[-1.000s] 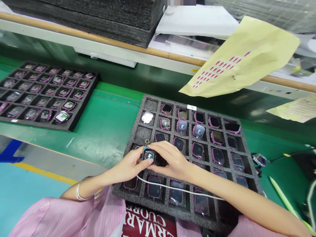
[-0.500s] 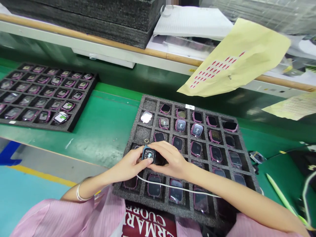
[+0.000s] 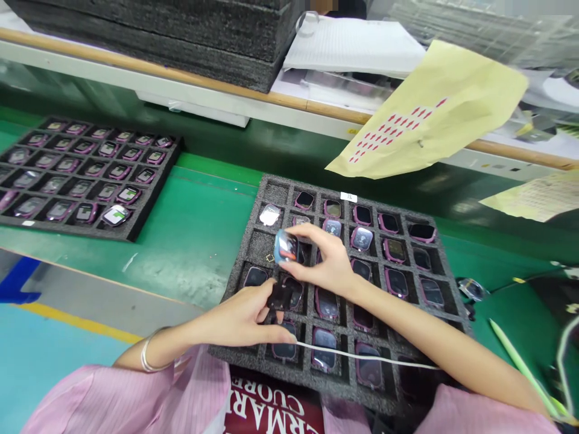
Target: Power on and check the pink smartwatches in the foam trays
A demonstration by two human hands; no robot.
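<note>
My right hand [image 3: 328, 262] pinches a blue-edged smartwatch body [image 3: 286, 246] and holds it above the left part of a black foam tray [image 3: 271, 193] with several pink watch bodies in its cells. My left hand [image 3: 244, 313] is closed on a small black block [image 3: 279, 296] at the tray's near left. A white cable [image 3: 362, 357] runs from that block across the tray's near row to the right. A small yellow square bit [image 3: 270, 258] lies on the foam beside the lifted watch.
A second foam tray [image 3: 136, 226] of watch bodies lies at the left on the green belt [image 3: 203, 217]. Stacked black foam sheets [image 3: 181, 42] sit on the rail behind. A yellow sheet with red stickers [image 3: 434, 114] hangs at the upper right. A green pen [image 3: 515, 355] lies at the right.
My right hand has lifted the watch off the black block and carried it up and away. My left hand stays low with the block, drawn slightly nearer.
</note>
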